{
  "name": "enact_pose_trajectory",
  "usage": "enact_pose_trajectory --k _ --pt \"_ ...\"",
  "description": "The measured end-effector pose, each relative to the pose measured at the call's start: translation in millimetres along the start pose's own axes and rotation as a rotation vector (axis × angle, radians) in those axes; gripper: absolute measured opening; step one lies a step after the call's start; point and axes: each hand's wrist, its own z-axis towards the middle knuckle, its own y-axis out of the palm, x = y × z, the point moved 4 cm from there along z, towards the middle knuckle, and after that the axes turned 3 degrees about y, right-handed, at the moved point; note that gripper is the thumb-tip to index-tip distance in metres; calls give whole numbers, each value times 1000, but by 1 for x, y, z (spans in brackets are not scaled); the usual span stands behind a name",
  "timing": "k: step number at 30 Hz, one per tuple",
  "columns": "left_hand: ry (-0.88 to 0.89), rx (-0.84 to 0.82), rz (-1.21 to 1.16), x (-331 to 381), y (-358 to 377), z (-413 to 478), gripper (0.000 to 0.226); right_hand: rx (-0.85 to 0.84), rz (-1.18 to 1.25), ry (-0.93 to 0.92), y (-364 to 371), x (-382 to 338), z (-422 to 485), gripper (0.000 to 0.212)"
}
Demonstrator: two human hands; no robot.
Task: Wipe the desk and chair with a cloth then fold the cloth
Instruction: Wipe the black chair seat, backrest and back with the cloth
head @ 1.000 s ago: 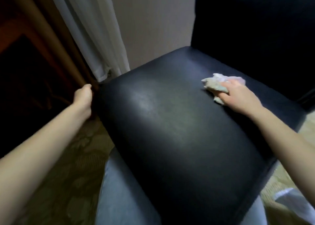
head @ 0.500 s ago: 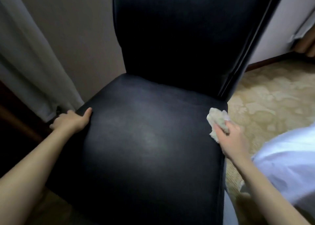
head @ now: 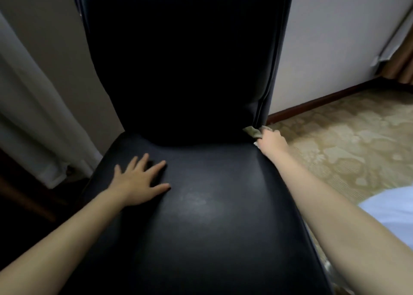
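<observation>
Readable text, labels, brands, numbers, signs: none.
- Chair (head: 223, 216), centre of frame: dark upholstery, no lettering or maker's mark legible.
- Cloth (head: 251, 131), right of centre: no print or tag legible.
- Carpet (head: 346, 142), right: floral pattern only, no characters.
- Wall (head: 335, 37), upper right: no sign.

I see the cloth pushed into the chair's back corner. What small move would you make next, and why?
Probably slide the cloth leftward along the crease where seat meets backrest. The right hand grips it bunched at the crease's right end, and the left hand lies flat on the seat, bracing it.
</observation>
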Motion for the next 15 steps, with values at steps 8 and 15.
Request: enact_pose_trajectory --k 8,15 --pt "109 -63 -28 59 6 15 86 -130 -49 -258 4 -35 11 47" --pt "53 -93 109 78 -5 26 94 -222 17 -365 -17 38 -83 41"
